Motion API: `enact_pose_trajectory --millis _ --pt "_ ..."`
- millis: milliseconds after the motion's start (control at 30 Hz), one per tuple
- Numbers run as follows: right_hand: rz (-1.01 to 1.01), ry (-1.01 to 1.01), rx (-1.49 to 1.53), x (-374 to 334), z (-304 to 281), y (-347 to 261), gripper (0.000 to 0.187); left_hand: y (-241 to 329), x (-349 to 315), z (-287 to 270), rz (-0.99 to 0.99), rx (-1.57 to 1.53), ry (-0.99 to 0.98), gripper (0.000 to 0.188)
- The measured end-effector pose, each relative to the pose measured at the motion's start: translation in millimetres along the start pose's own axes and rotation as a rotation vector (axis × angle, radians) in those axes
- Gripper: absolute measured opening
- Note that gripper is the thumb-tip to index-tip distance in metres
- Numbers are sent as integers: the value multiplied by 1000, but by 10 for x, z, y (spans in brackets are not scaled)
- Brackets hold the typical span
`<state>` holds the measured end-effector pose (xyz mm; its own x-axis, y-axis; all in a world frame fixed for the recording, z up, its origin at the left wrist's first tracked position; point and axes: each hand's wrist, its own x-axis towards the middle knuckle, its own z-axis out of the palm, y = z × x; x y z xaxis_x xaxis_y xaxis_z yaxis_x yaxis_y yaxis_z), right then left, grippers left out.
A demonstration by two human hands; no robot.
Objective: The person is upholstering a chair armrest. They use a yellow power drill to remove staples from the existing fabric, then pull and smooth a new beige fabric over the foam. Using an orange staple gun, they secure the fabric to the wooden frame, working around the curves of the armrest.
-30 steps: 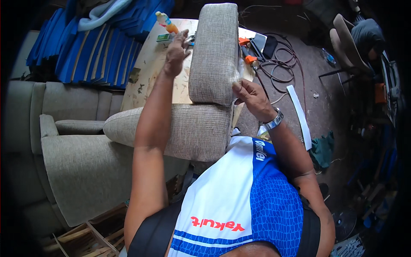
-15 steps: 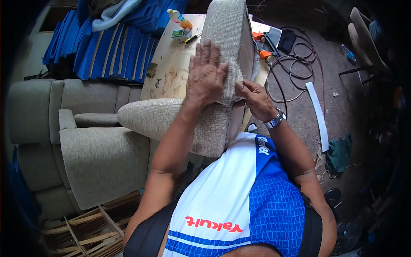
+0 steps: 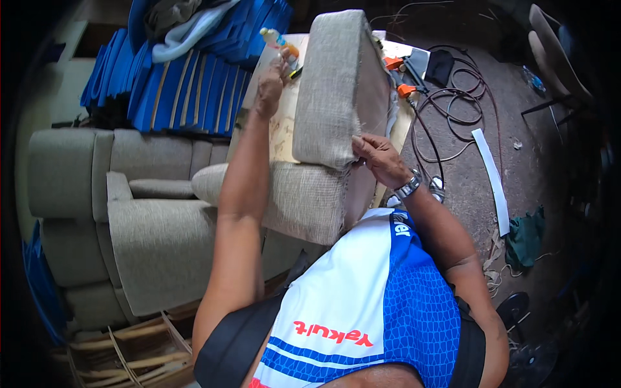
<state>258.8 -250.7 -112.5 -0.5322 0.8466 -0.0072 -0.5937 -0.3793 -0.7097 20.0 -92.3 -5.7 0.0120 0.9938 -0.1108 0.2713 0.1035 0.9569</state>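
Observation:
An upholstered furniture piece (image 3: 328,87) in grey-beige woven fabric stands on the worktable (image 3: 283,132), its upright part meeting a lower, wider section (image 3: 307,200). At the corner where these parts join, my right hand (image 3: 383,158) pinches the fabric edge between thumb and fingers; a watch is on that wrist. My left hand (image 3: 269,87) is stretched out to the far left of the upright part, beside a bottle with orange contents (image 3: 279,43). Its fingers are partly blurred, and whether they hold anything is unclear. A yellow-and-black tool (image 3: 296,73) lies close by.
Orange-and-black tools (image 3: 406,89) lie on the table's right side, with a coiled hose (image 3: 469,97) on the floor. Blue foam sheets (image 3: 187,97) are stacked at the far left. Grey sofa pieces (image 3: 162,252) stand left, above wooden frames (image 3: 129,355). A white strip (image 3: 491,181) lies right.
My left hand has left the upright part's fabric and moved away toward the bottle, now covering where a small green box lay. My right hand stays at the fabric corner.

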Motion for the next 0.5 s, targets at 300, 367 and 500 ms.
enact_pose_trajectory --millis 300,367,500 --pt "-55 -74 114 33 -86 103 25 -77 -317 617 396 700 -38 57" --pt "-61 -81 157 25 -77 125 22 22 -604 725 446 939 28 59" --pt "-63 -92 202 -6 -71 169 23 159 -1005 935 282 1179 49 64"
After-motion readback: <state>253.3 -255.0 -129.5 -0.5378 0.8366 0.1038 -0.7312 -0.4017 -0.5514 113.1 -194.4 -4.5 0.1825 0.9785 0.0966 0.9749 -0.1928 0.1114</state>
